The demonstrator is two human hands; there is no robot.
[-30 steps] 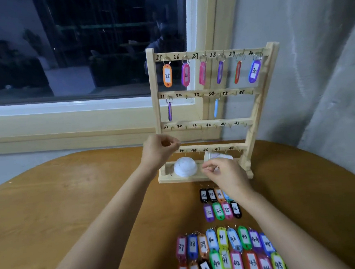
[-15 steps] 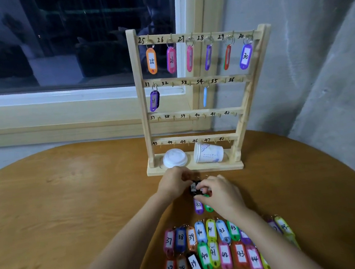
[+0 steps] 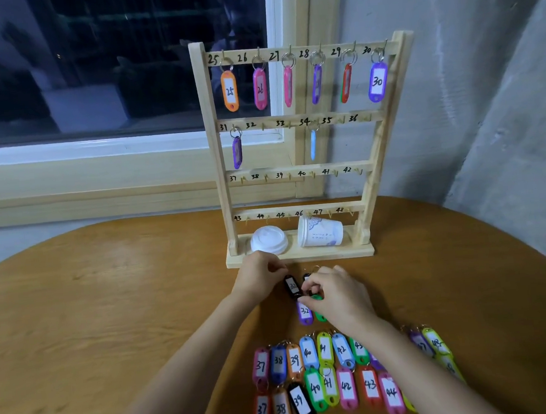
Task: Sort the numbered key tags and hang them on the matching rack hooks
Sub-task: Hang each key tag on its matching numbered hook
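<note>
Wooden table (image 3: 110, 317) under a dark window (image 3: 122, 55) | our left hand (image 3: 259, 278) pinches the top of a black tag (image 3: 292, 287) with a white label, just before the rack (image 3: 301, 256) | our right hand (image 3: 337, 295) curls on a second black tag (image 3: 307, 281) beside it | purple 32 tag (image 3: 304, 312) lies just below | coloured tag rows (image 3: 315, 388), 37 upward, lie flat nearest us

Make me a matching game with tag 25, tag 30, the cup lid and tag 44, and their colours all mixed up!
Things:
1. tag 25
2. tag 30
3. cup lid
4. tag 44

Colours:
A. pink
B. white
C. orange
D. purple

Right pairs: 1-C, 2-D, 3-B, 4-A.
</note>
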